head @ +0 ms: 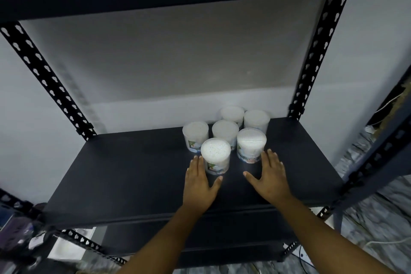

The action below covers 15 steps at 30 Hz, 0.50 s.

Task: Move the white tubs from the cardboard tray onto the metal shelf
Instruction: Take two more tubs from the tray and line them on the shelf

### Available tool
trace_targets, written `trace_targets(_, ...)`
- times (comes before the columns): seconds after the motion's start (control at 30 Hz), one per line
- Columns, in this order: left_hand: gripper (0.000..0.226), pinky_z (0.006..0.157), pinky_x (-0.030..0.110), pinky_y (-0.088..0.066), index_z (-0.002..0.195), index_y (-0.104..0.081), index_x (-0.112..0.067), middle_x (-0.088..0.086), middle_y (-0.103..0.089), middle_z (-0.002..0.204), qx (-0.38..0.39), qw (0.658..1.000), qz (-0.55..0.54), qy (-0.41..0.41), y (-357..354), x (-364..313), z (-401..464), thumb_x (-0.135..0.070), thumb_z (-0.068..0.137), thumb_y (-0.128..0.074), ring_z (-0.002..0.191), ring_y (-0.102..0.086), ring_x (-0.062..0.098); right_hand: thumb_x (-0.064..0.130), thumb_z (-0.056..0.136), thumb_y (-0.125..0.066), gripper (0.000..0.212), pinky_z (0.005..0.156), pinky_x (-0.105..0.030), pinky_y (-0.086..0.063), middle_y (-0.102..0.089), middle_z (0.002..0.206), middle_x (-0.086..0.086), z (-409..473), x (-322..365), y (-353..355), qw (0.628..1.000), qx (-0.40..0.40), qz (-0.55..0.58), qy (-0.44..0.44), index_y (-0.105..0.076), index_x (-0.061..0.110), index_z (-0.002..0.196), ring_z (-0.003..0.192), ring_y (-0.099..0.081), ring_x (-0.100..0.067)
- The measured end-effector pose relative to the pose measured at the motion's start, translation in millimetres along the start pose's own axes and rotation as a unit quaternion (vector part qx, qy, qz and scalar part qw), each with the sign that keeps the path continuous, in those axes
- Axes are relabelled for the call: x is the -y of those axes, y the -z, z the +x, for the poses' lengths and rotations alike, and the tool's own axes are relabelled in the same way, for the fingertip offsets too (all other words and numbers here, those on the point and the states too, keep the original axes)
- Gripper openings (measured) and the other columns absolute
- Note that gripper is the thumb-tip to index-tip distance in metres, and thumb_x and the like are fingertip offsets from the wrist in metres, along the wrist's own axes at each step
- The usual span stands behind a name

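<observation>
My left hand lies flat and spread on the metal shelf, palm down, gripping nothing. Its fingers reach along the left side of the nearest white tub and its thumb points under the tub's base; whether skin actually touches the tub I cannot tell. My right hand is likewise open and spread, palm down on the shelf, empty. Its fingertips sit just right of the front right tub, near its lower label, and its thumb stretches left toward the gap between the two front tubs.

Beyond those two, four more tubs stand upright in a tight cluster: one at the left, one in the middle, and two at the back, close to the shelf's rear edge. All six sit right of the shelf's centre. Slotted black uprights frame the bay in front of a pale wall.
</observation>
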<state>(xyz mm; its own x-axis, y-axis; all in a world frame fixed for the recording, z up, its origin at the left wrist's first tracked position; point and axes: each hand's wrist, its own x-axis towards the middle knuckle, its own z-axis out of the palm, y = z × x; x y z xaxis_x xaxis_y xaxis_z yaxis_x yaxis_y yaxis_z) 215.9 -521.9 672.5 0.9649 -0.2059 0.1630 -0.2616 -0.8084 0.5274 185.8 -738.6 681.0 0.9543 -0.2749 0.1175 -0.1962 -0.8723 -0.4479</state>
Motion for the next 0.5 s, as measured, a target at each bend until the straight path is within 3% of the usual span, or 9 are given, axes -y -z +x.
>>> trace_targets(0.23,0.095,0.115,0.037,0.011,0.152,-0.005,-0.013,0.008,0.008,0.160,0.055,0.987,0.145,-0.038,25,0,-35,-0.071,0.077,-0.002,0.146,0.012,0.023,0.066,0.088,-0.034,0.085,0.118,-0.042,0.000,-0.003,0.159,-0.007,-52,25,11,0.997,0.035,-0.065,0.021,-0.007,0.015,0.151,0.146,0.003,-0.023)
trace_targets(0.4,0.079,0.119,0.039,0.007,0.152,-0.002,-0.013,0.009,0.009,0.159,0.098,0.979,0.172,-0.038,43,8,-77,-0.063,0.093,-0.021,0.146,0.013,0.023,0.065,0.090,-0.031,0.082,0.119,-0.041,-0.001,-0.005,0.159,-0.006,-100,45,13,0.995,0.052,-0.088,0.021,-0.008,0.015,0.151,0.147,0.002,-0.022)
trace_targets(0.5,0.077,0.119,0.039,0.006,0.152,-0.001,-0.014,0.008,0.008,0.160,0.107,0.979,0.171,-0.036,51,17,-105,-0.061,0.095,-0.021,0.146,0.014,0.022,0.065,0.090,-0.029,0.080,0.119,-0.040,-0.002,-0.006,0.159,-0.005,-129,56,11,0.993,0.060,-0.099,0.028,-0.009,0.016,0.151,0.147,0.001,-0.021)
